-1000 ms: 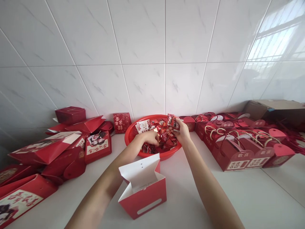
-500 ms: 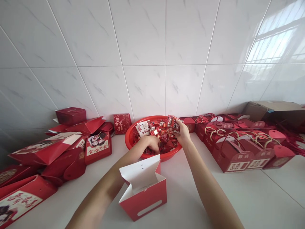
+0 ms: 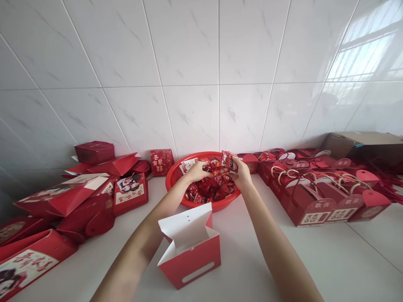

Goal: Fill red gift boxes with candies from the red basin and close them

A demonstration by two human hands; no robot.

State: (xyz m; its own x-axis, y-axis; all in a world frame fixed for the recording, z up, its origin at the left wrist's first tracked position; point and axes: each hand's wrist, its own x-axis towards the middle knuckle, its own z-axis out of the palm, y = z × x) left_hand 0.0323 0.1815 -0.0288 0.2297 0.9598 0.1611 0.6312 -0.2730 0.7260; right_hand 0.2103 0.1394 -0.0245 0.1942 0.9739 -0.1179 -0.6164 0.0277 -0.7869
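Observation:
A red plastic basket point(image 3: 172, 184) by the wall holds many small red-wrapped candies point(image 3: 209, 188). My left hand point(image 3: 197, 171) is over the candies at the basket's left side, fingers bent down among them; whether anything is between the fingertips cannot be made out. At the right rim, my right hand point(image 3: 242, 173) grips a red candy packet point(image 3: 227, 159) with white lettering. Between my forearms stands a red gift box point(image 3: 198, 261), its white-lined top open towards me. A pale printed packet point(image 3: 188, 165) lies in the basket behind my left hand.
Red gift boxes point(image 3: 59, 195) lie piled at the left, and one small red box point(image 3: 161, 162) leans on the tiled wall. Rows of red boxes with rope handles point(image 3: 315, 205) fill the right side, in front of a cardboard box point(image 3: 362, 144).
My left hand has lifted from deep among the candies and moved slightly back and left in the basket. My right hand has stayed at the right rim with the packet.

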